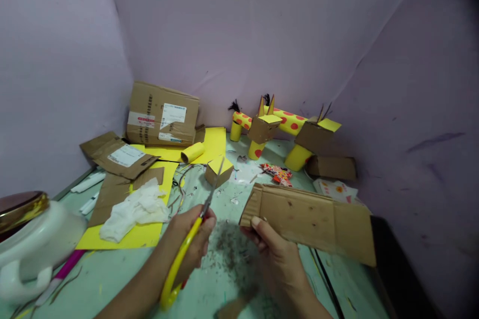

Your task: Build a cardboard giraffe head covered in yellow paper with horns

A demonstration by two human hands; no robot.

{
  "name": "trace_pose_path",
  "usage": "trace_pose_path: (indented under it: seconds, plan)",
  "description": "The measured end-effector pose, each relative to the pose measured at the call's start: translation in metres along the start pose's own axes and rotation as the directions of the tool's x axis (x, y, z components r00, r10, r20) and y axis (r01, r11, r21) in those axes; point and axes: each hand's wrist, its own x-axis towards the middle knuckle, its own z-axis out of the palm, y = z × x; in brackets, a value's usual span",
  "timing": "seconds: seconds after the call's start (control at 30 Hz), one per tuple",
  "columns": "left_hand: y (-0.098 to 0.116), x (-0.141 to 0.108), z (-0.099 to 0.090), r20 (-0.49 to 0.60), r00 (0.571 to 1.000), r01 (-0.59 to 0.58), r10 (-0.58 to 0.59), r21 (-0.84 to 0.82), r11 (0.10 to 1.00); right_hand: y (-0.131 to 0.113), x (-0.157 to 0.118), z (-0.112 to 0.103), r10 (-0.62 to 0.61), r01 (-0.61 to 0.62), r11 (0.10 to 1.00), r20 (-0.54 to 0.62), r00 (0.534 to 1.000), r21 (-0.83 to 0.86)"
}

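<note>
Left hand [199, 246] gripped yellow-handled scissors [188, 240], second loop mostly hidden. Right hand [277, 249] pinched the cardboard strip [314, 217] by its left end over the counter [112, 270], fingers mostly hidden under it. White pot [45, 237] was cut off at left. Scissors overlapped yellow-topped box [226, 171] in view; couldn't tell contact. Farther back, spotted figures [294, 121] partly hid each other; carton [157, 108] print was too small to read.

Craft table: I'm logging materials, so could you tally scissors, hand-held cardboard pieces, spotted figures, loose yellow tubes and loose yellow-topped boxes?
Scissors: 1
Hand-held cardboard piece: 1
Spotted figures: 2
Loose yellow tube: 1
Loose yellow-topped box: 1
Total: 6
</note>
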Motion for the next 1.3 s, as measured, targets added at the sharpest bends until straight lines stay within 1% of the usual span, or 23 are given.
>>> trace_pose_path:
  seconds: [0.03,0.07,0.13,0.2,0.3,0.37,0.47,0.53,0.6,0.67,0.73,0.8,0.87,1.0,1.03,1.1,1.17,1.3]
  plan:
    - [0.0,0.002,-0.003,-0.018,0.999,0.033,-0.034,-0.032,0.999,-0.002,-0.001,0.002,0.023,-0.023,1.0,0.007,1.0,-0.006]
    - [-0.001,0.004,-0.006,-0.032,0.999,0.038,-0.04,-0.047,0.998,-0.004,-0.002,0.005,0.05,-0.05,0.999,0.012,0.999,-0.02]
    - [0.0,0.006,-0.01,-0.05,0.999,0.003,-0.005,-0.05,0.999,-0.007,-0.007,0.009,0.08,-0.077,0.996,0.079,0.994,-0.04]
    - [0.002,0.006,-0.012,-0.047,0.999,-0.027,0.024,-0.063,0.998,-0.01,-0.011,0.012,0.081,-0.072,0.995,0.141,0.987,-0.067]
    - [0.006,0.004,-0.01,-0.028,0.998,-0.053,0.048,-0.188,0.981,-0.013,-0.016,0.017,0.074,-0.045,0.99,0.223,0.972,-0.131]
    - [0.007,0.002,-0.009,-0.009,0.999,-0.048,0.047,-0.233,0.971,-0.015,-0.018,0.019,0.092,-0.044,0.985,0.297,0.95,-0.166]
    - [0.005,0.001,-0.008,0.031,0.999,-0.014,0.019,-0.155,0.988,-0.016,-0.019,0.023,0.12,-0.061,0.984,0.381,0.917,-0.165]
    - [0.003,0.0,-0.008,0.038,0.998,-0.035,0.04,-0.127,0.991,-0.016,-0.021,0.024,0.158,-0.112,0.984,0.384,0.91,-0.141]
    - [0.0,0.0,-0.007,0.006,0.999,-0.05,0.052,-0.159,0.986,-0.016,-0.023,0.025,0.244,-0.215,0.969,0.347,0.906,-0.121]
    - [-0.001,0.001,-0.006,-0.037,0.999,-0.017,0.01,-0.214,0.977,-0.015,-0.023,0.025,0.348,-0.336,0.937,0.317,0.882,-0.093]
    - [-0.001,0.003,-0.003,-0.069,0.996,0.037,-0.057,-0.267,0.963,-0.015,-0.022,0.024,0.428,-0.431,0.9,0.33,0.841,-0.069]
    - [0.0,0.005,-0.001,-0.088,0.99,0.073,-0.106,-0.318,0.945,-0.015,-0.019,0.023,0.463,-0.476,0.878,0.362,0.809,-0.059]
    - [0.0,0.007,0.0,-0.122,0.984,0.084,-0.131,-0.327,0.941,-0.015,-0.018,0.021,0.471,-0.485,0.872,0.378,0.797,-0.063]
    - [0.001,0.007,0.002,-0.195,0.976,0.046,-0.098,-0.258,0.965,-0.014,-0.019,0.022,0.479,-0.482,0.871,0.387,0.788,-0.098]
    - [0.001,0.006,0.002,-0.202,0.976,0.033,-0.086,-0.25,0.968,-0.013,-0.019,0.022,0.478,-0.476,0.873,0.378,0.793,-0.105]
    - [0.001,0.006,0.002,-0.205,0.975,0.033,-0.088,-0.258,0.966,-0.01,-0.021,0.023,0.456,-0.449,0.887,0.35,0.819,-0.106]
    - [0.0,0.005,0.002,-0.185,0.976,0.054,-0.112,-0.293,0.954,-0.007,-0.021,0.023,0.409,-0.398,0.911,0.337,0.848,-0.105]
    - [-0.005,0.005,0.001,-0.088,0.986,0.093,-0.138,-0.397,0.913,-0.006,-0.021,0.023,0.333,-0.308,0.943,0.361,0.871,-0.127]
